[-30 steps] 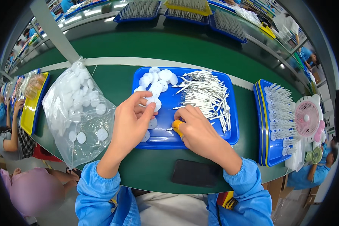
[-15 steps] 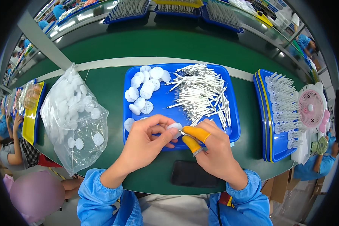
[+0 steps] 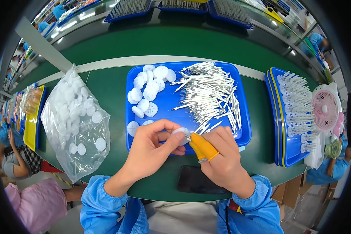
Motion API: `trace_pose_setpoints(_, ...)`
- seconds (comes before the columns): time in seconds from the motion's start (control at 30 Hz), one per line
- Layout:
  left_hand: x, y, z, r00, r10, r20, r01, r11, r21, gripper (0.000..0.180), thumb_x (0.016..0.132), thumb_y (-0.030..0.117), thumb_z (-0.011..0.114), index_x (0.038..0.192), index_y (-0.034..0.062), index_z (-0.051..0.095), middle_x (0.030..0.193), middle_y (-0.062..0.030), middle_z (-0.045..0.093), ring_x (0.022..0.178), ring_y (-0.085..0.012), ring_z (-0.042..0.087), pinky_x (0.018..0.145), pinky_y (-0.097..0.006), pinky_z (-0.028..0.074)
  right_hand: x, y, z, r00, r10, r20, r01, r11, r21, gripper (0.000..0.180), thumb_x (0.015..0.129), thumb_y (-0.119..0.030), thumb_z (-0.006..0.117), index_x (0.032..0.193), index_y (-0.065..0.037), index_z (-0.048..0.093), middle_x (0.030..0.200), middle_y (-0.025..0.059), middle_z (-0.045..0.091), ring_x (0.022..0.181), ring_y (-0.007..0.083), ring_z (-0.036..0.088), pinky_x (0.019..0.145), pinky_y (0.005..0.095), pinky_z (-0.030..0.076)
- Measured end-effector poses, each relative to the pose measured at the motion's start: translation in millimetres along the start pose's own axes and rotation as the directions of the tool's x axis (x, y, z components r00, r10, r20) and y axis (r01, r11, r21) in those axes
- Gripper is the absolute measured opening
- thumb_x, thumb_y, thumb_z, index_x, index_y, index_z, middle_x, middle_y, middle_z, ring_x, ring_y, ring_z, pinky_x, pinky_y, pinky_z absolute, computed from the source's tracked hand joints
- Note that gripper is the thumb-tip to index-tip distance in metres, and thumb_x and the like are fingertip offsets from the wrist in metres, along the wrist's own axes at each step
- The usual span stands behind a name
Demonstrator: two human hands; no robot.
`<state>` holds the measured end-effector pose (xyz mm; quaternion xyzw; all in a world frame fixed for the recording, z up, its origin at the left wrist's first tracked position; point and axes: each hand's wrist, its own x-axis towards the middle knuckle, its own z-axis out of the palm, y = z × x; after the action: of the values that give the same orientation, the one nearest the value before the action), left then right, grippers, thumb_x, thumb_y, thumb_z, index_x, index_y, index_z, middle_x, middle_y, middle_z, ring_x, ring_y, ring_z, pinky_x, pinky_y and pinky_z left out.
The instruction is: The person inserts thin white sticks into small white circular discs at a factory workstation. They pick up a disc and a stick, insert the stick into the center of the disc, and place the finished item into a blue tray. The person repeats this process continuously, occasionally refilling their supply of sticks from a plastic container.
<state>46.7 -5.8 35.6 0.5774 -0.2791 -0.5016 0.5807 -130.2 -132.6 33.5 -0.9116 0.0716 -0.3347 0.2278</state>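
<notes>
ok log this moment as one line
left hand: holds round white plastic disc | right hand: orange-capped fingers at disc | over blue plastic tray

Two bare hands joining a white disc and a thin stick over a blue tray.

The left hand (image 3: 150,150) pinches a white disc (image 3: 180,134) at the near edge of the blue tray (image 3: 171,103). The right hand (image 3: 222,162), wearing an orange finger cot (image 3: 203,146), presses a thin white stick (image 3: 199,128) against that disc. Loose discs (image 3: 146,93) lie at the tray's 10 o'clock, a stick pile (image 3: 210,91) at 2 o'clock. A clear bag of discs (image 3: 76,121) sits at the left hand's 9 o'clock, and a dark phone (image 3: 197,181) rests at the hands' 6 o'clock.
</notes>
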Motion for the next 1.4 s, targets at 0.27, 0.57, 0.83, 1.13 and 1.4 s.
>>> trace_pose_setpoints(0.27,1.1,-9.6,6.4,0.949,0.297,-0.101,-0.265,0.931,0.251,0.016,0.101,0.000,0.068,0.116,-0.0047,0.069,0.107,-0.0100,0.068,0.092,-0.0177,0.075,0.078,-0.030,0.066,2.1,0.8,1.5,0.984,0.164,0.075,-0.178,0.946,0.270,0.041,0.067,0.013,0.074,0.108,0.009,0.073,0.093,0.0137,0.064,0.081,0.0329,0.058,0.070,0.0427,0.045)
trace_pose_setpoints(0.57,-1.8,-10.4,11.3,0.907,0.414,-0.079,-0.308,0.780,0.545,0.016,0.091,-0.005,0.077,0.105,-0.0022,0.070,0.097,-0.0108,0.069,0.086,-0.0201,0.076,0.073,-0.033,0.067,1.7,7.0,-0.5,0.956,0.241,0.169,-0.269,0.948,0.171,0.037,0.065,0.012,0.074,0.102,0.009,0.073,0.092,0.0161,0.063,0.085,0.0363,0.059,0.073,0.0456,0.048)
trace_pose_setpoints(0.83,-2.1,-19.0,15.1,0.836,0.549,-0.011,-0.389,0.606,0.693,0.022,0.085,-0.004,0.078,0.105,-0.0018,0.069,0.093,-0.0131,0.067,0.078,-0.0250,0.075,0.066,-0.034,0.063,-4.2,-0.8,10.7,0.969,0.217,0.121,-0.240,0.945,0.223,0.032,0.062,0.011,0.070,0.094,0.011,0.070,0.088,0.0178,0.060,0.082,0.0377,0.058,0.070,0.0472,0.048)
trace_pose_setpoints(1.13,-6.6,-25.3,20.2,0.850,0.527,-0.001,-0.360,0.581,0.730,0.022,0.086,-0.004,0.076,0.107,-0.0022,0.069,0.093,-0.0143,0.064,0.073,-0.0297,0.072,0.060,-0.037,0.057,-5.5,-7.0,18.8,0.939,0.328,0.104,-0.342,0.919,0.196,0.033,0.067,0.012,0.067,0.099,0.007,0.074,0.084,0.0169,0.065,0.076,0.0351,0.062,0.065,0.0424,0.050)
trace_pose_setpoints(1.4,2.0,-13.0,10.8,0.876,0.464,-0.130,-0.264,0.688,0.676,0.016,0.094,-0.007,0.071,0.110,-0.0054,0.072,0.106,-0.0111,0.069,0.089,-0.0199,0.075,0.074,-0.032,0.067,-0.8,40.4,-28.0,0.919,0.310,0.245,-0.282,0.949,-0.141,0.028,0.072,0.010,0.071,0.098,0.005,0.077,0.101,0.0156,0.064,0.098,0.0347,0.059,0.084,0.0437,0.050)
